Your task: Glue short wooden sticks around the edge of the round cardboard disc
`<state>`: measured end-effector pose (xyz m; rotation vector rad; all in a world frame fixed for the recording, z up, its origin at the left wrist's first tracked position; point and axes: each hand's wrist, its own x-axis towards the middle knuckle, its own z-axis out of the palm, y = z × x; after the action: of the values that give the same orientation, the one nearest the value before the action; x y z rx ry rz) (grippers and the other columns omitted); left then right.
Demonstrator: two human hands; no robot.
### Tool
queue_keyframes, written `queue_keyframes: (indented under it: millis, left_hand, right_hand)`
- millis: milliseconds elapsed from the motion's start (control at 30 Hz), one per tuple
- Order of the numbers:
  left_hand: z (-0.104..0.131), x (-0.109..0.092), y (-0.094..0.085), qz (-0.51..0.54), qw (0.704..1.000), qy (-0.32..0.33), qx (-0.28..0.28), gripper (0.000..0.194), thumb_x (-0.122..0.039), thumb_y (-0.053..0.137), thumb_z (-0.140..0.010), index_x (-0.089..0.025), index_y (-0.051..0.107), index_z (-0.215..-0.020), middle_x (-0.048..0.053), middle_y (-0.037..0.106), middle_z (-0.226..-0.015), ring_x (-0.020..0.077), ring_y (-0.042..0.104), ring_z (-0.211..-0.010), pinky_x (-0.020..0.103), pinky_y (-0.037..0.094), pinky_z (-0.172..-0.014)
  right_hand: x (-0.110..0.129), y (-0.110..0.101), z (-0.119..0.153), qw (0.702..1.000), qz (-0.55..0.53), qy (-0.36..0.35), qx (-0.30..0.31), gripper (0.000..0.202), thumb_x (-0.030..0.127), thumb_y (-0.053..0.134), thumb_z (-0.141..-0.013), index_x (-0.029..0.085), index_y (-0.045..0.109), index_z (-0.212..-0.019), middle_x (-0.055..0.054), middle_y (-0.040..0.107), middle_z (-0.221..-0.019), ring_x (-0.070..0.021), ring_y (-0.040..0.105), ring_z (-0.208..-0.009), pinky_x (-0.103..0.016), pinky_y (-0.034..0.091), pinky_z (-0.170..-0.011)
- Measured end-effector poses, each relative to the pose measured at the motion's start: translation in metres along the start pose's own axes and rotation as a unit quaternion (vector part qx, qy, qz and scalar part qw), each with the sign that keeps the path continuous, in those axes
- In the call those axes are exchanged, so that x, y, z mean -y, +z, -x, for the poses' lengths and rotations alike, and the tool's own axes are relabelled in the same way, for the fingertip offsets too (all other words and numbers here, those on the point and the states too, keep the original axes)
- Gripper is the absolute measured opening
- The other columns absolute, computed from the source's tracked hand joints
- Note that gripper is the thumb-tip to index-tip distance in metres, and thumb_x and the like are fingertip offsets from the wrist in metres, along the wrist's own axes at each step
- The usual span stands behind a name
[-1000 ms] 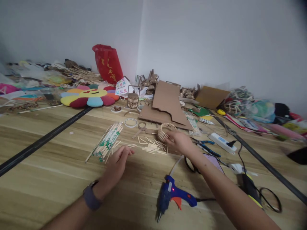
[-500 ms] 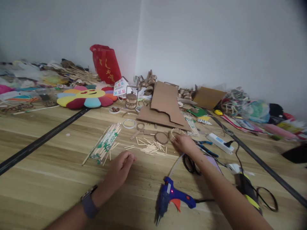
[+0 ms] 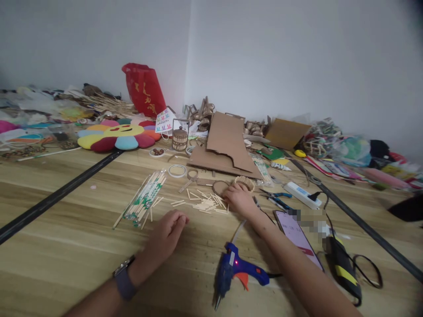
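My left hand (image 3: pixel 168 235) rests above the table with its fingers curled and the thumb against them; nothing shows in it. My right hand (image 3: pixel 240 199) reaches to the right edge of a round cardboard disc (image 3: pixel 220 188); its fingertips are hidden, so its grip is unclear. Just behind its knuckles lies a ring of short sticks (image 3: pixel 246 181). Short cut wooden sticks (image 3: pixel 208 203) are scattered left of this hand. In front, a blue hot glue gun (image 3: pixel 231 268) with an orange trigger lies nozzle towards me, its small red light lit.
Packaged sticks (image 3: pixel 145 198) lie left, near a roll of white tape (image 3: pixel 177 171). Behind stand a small stick basket (image 3: pixel 180 138) and cardboard sheets (image 3: pixel 228 141). To the right are blue-handled pliers (image 3: pixel 277 196), a phone (image 3: pixel 299 237), a power strip (image 3: pixel 302 195) and cables.
My right hand has left the stick ring, now lying on the table, and moved left and nearer to the cardboard disc. More of the phone shows. My left hand is nearly unmoved.
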<state>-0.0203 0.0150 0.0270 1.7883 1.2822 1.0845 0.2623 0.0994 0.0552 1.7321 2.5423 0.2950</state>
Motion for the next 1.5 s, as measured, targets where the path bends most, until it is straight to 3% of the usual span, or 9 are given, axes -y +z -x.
queue_keyframes:
  millis: [267,500,600,767,900,1000,1100,1367,1500]
  left_hand:
    - [0.000,0.001,0.000,-0.004,1.000,0.012,-0.009,0.037,-0.048,0.040,-0.096,-0.023,0.064,-0.082,0.006,0.073,-0.087,0.0259,0.068,-0.087,0.037,0.052,-0.078]
    - [0.000,0.003,-0.002,-0.005,0.999,0.018,-0.034,0.043,-0.049,0.037,-0.098,-0.023,0.060,-0.073,0.004,0.066,-0.072,0.0228,0.064,-0.072,0.034,0.049,-0.069]
    - [0.001,0.001,-0.003,-0.024,0.999,0.022,-0.034,0.045,-0.049,0.036,-0.098,-0.023,0.060,-0.069,0.002,0.061,-0.065,0.0211,0.060,-0.063,0.032,0.046,-0.064]
    - [0.002,0.004,-0.001,-0.050,0.998,0.031,-0.033,0.045,-0.047,0.037,-0.100,-0.024,0.057,-0.067,0.002,0.061,-0.066,0.0215,0.061,-0.065,0.034,0.048,-0.065]
    - [0.001,0.016,0.004,-0.073,0.992,0.099,-0.024,0.032,-0.049,0.047,-0.099,-0.021,0.063,-0.097,0.010,0.071,-0.101,0.0277,0.067,-0.100,0.043,0.055,-0.089]
    - [0.001,0.026,0.008,-0.139,0.975,0.154,0.084,0.077,-0.062,0.076,-0.077,-0.021,0.051,-0.137,0.020,0.049,-0.152,0.0398,0.042,-0.143,0.060,0.038,-0.116]
    - [0.002,0.029,0.011,-0.208,0.954,0.120,0.181,0.112,-0.054,0.090,-0.064,-0.023,0.033,-0.154,0.021,0.031,-0.164,0.0434,0.029,-0.151,0.064,0.032,-0.119]
    - [0.001,0.016,0.008,-0.237,0.945,0.108,0.198,0.085,-0.040,0.085,-0.076,-0.019,0.044,-0.147,0.017,0.053,-0.151,0.0351,0.048,-0.141,0.053,0.040,-0.119]
    - [-0.002,0.015,-0.006,-0.313,0.941,0.089,0.098,0.061,-0.045,0.068,-0.091,-0.017,0.050,-0.142,0.020,0.055,-0.148,0.0367,0.049,-0.140,0.056,0.040,-0.117]
  right_hand:
    - [0.000,0.010,-0.009,1.000,0.005,0.022,-0.016,0.018,0.018,0.057,-0.098,0.018,0.075,-0.098,-0.011,0.076,-0.106,-0.0257,0.059,-0.107,-0.035,0.032,-0.093]
    - [0.013,-0.016,0.001,0.998,0.020,0.021,-0.058,0.019,0.019,0.054,-0.101,0.014,0.072,-0.103,-0.013,0.074,-0.107,-0.0283,0.057,-0.109,-0.041,0.029,-0.100]
    - [0.036,-0.026,0.020,0.997,0.012,-0.045,-0.065,0.013,0.018,0.058,-0.101,0.020,0.071,-0.099,-0.007,0.074,-0.104,-0.0240,0.057,-0.105,-0.040,0.027,-0.106]
    - [0.080,-0.024,0.058,0.957,-0.019,-0.269,-0.109,0.006,0.017,0.067,-0.096,0.020,0.067,-0.091,-0.002,0.071,-0.091,-0.0224,0.058,-0.096,-0.045,0.024,-0.114]
    - [0.093,-0.016,0.070,0.943,-0.030,-0.322,-0.075,0.009,0.022,0.071,-0.094,0.020,0.068,-0.085,-0.001,0.070,-0.084,-0.0215,0.059,-0.092,-0.046,0.027,-0.116]
    - [0.092,-0.013,0.072,0.946,-0.064,-0.313,-0.054,0.008,0.022,0.069,-0.096,0.020,0.069,-0.087,-0.001,0.071,-0.086,-0.0205,0.060,-0.095,-0.044,0.028,-0.116]
    - [0.092,-0.013,0.073,0.946,-0.094,-0.308,-0.048,0.006,0.022,0.068,-0.096,0.020,0.069,-0.091,-0.001,0.073,-0.088,-0.0199,0.061,-0.097,-0.042,0.027,-0.117]
    - [0.067,-0.032,0.102,0.963,-0.164,-0.202,-0.075,0.018,0.021,0.053,-0.102,0.020,0.070,-0.097,-0.006,0.072,-0.091,-0.0220,0.063,-0.087,-0.035,0.044,-0.085]
    - [0.038,-0.028,0.133,0.970,-0.194,-0.139,-0.046,0.028,0.033,0.045,-0.106,0.022,0.068,-0.092,-0.007,0.071,-0.087,-0.0213,0.066,-0.079,-0.032,0.048,-0.074]
